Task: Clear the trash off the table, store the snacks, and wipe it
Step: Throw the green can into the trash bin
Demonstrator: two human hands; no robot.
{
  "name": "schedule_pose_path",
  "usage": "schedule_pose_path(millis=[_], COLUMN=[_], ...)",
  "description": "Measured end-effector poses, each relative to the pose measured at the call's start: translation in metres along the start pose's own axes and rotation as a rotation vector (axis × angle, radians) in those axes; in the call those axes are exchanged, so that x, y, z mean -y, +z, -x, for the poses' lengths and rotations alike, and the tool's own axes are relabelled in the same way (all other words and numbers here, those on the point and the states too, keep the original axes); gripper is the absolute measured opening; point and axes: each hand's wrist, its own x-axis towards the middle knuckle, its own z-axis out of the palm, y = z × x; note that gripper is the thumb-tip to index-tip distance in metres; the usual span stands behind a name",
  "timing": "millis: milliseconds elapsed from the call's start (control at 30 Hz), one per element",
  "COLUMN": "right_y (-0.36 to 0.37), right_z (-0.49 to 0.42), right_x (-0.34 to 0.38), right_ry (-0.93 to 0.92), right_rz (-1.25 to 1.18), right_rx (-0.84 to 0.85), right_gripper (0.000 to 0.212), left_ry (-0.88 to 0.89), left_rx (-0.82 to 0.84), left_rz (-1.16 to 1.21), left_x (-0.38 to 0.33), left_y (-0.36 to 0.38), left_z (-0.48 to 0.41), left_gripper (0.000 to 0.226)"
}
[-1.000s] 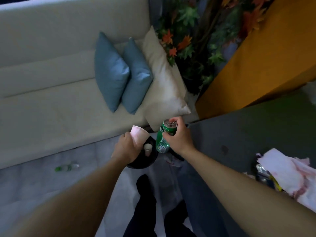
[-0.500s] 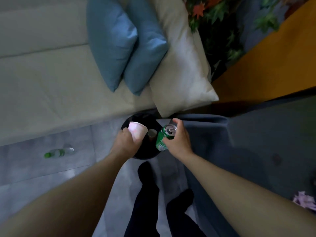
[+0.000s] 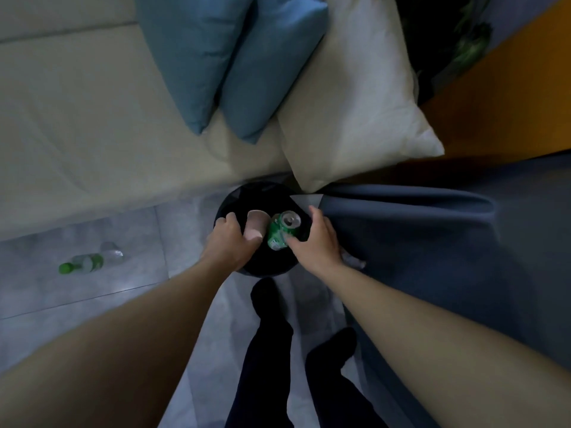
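**Inspector:** Head view, centre of frame. Where is the can?

**Recorder:** The green can hangs over the mouth of the black bin. Its long axis is tilted, running lower left to upper right, with the tab end towards the upper right. The right hand is clamped on it, thumb on the near side and fingers curled round the far side.

**Inspector:** And the other hand?

**Recorder:** The left hand grips a paper cup just beside the can. I cannot tell which end is the cup's mouth.

**Inspector:** Surroundings?

**Recorder:** A plastic bottle lies on the floor at the left.

**Inspector:** What has changed since half a second ago?

**Recorder:** The can has closed in on the cup, and both hands sit further over the bin.
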Motion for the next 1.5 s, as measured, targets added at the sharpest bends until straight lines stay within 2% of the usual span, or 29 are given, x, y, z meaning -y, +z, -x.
schedule_pose_path(millis=[267, 467, 833, 1000, 1267, 1500], right_y=[-0.022, -0.055, -0.145, -0.193, -0.276, -0.336], right_z=[0.018, 0.042, 0.106, 0.138, 0.186, 0.221], right_x=[0.006, 0.025, 0.067, 0.074, 0.031, -0.051], right_ry=[-0.029, -0.127, -0.379, -0.424, -0.41, -0.269], right_rz=[0.039, 0.084, 0.219, 0.216, 0.209, 0.168], right_rx=[0.037, 0.018, -0.114, -0.182, -0.356, -0.458], right_gripper=[0.077, 0.076, 0.07, 0.07, 0.069, 0.071], left_ry=[0.131, 0.275, 0.361, 0.393, 0.543, 0.664], left_rx=[-0.011, -0.118, -0.242, -0.291, -0.363, -0.283], left_rz=[-0.141, -0.324, -0.354, -0.356, -0.433, -0.466], left_x=[-0.01, -0.032, -0.106, -0.141, -0.208, -0.276], left_y=[-0.021, -0.051, -0.104, -0.119, -0.112, -0.064], left_z=[0.016, 0.044, 0.126, 0.168, 0.224, 0.263], left_gripper=[0.069, 0.072, 0.069, 0.068, 0.067, 0.065])
